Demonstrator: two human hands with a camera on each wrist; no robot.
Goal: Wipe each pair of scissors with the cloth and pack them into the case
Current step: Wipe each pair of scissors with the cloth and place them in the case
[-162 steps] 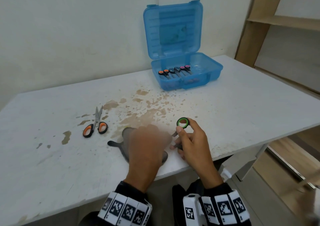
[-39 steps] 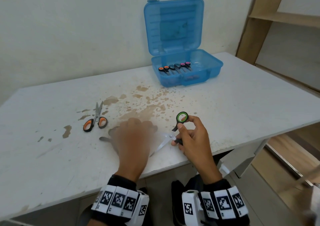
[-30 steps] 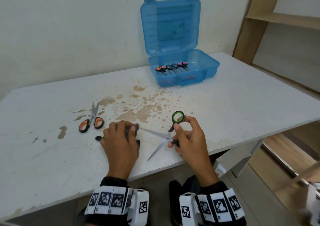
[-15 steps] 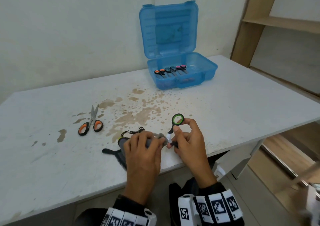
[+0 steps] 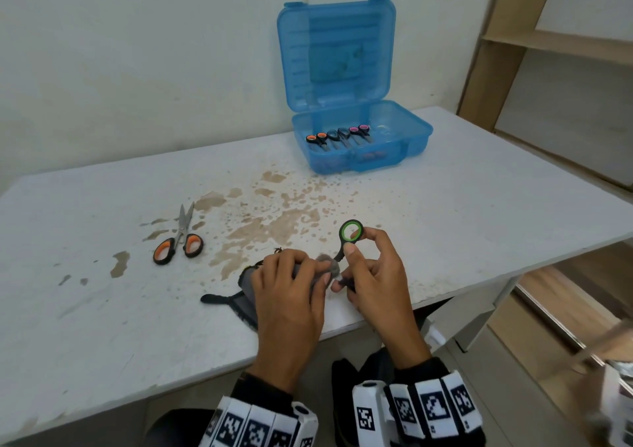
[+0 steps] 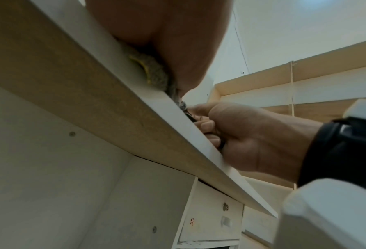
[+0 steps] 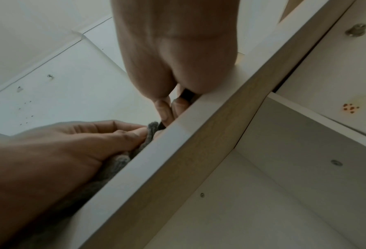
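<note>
My right hand (image 5: 363, 268) pinches the green-handled scissors (image 5: 350, 233) by the handles near the table's front edge, one green ring sticking up. My left hand (image 5: 294, 275) grips the grey cloth (image 5: 329, 264) bunched around the blades, which are hidden inside it. The cloth (image 7: 118, 161) shows under my left fingers in the right wrist view. An orange-handled pair (image 5: 180, 239) lies shut on the table to the left. The open blue case (image 5: 407, 145) stands at the back, with several scissors (image 5: 337, 136) lined up inside.
Brown stains (image 5: 274, 220) spread over the white table (image 5: 479, 206) between the case and my hands. A wooden shelf unit (image 5: 555, 45) stands at the right. Under the table edge, white panels and a drawer (image 6: 210, 219) show in the wrist views.
The scissors' open blades were bare a second ago; my left hand has brought the cloth rightward over them and now covers them up to the handles. The right hand has stayed put.
</note>
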